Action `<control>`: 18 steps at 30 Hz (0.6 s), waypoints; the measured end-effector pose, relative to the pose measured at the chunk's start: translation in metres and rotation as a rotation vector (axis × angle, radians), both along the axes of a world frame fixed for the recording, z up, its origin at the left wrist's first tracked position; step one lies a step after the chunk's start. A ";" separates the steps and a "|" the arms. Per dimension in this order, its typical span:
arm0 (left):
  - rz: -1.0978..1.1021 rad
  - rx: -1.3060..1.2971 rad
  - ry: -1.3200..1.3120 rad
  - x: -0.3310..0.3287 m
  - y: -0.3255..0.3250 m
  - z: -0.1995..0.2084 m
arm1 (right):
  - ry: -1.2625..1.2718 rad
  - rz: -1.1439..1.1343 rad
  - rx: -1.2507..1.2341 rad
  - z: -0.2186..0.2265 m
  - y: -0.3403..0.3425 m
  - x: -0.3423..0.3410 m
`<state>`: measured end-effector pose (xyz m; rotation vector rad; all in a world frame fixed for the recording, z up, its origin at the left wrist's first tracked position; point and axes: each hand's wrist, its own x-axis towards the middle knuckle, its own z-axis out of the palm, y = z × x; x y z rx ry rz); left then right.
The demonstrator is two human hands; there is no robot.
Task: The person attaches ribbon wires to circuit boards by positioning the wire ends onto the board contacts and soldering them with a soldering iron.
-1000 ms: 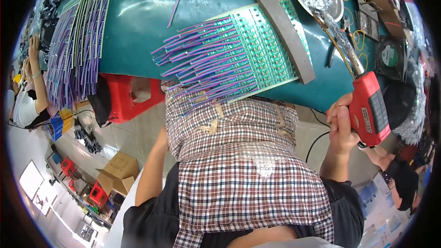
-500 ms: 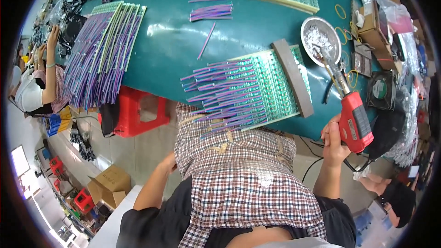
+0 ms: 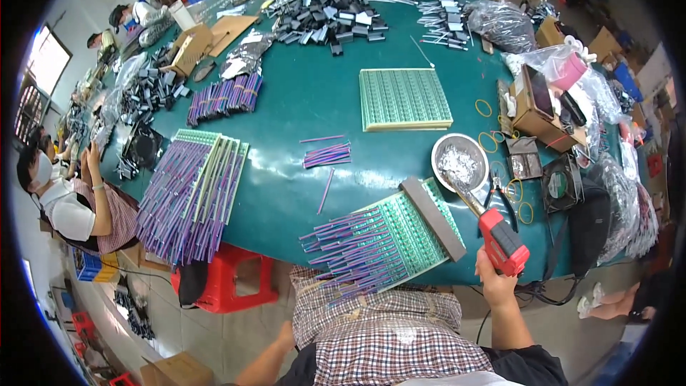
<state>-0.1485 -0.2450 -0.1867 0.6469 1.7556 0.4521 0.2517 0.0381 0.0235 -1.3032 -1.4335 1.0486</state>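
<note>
Red-and-black soldering gun (image 3: 504, 243) sits around four o'clock from the picture's middle, over the table's near edge. Its long axis slants from the handle, at five o'clock, to the metal barrel (image 3: 469, 201), which points to eleven; the tip is over the steel bowl (image 3: 442, 147), though I cannot tell whether it touches the silvery shreds (image 3: 459, 160). The right hand (image 3: 494, 280) has its fingers curled closed about the handle.

Good handling probably means a steady wrist, the tip below the rim, and the likely hot barrel clear of everything else.

From the gun, pliers (image 3: 506, 207) lie at twelve o'clock, just beside it; at nine, a dark bar (image 3: 433, 220) crosses green circuit boards (image 3: 400, 229). Further out, towards eight, the left hand (image 3: 286, 334) is beside the checked apron (image 3: 386, 336), its fingers too hidden to judge.
</note>
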 end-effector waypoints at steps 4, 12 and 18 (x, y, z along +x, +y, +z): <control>0.195 -0.091 0.102 0.000 -0.009 -0.032 | 0.077 -0.053 -0.026 0.002 0.002 -0.001; -0.545 1.184 0.231 -0.048 -0.049 -0.072 | 0.133 -0.087 0.009 -0.004 -0.004 -0.001; -0.066 0.803 0.177 -0.036 -0.049 -0.130 | 0.103 -0.081 0.097 -0.013 -0.011 0.003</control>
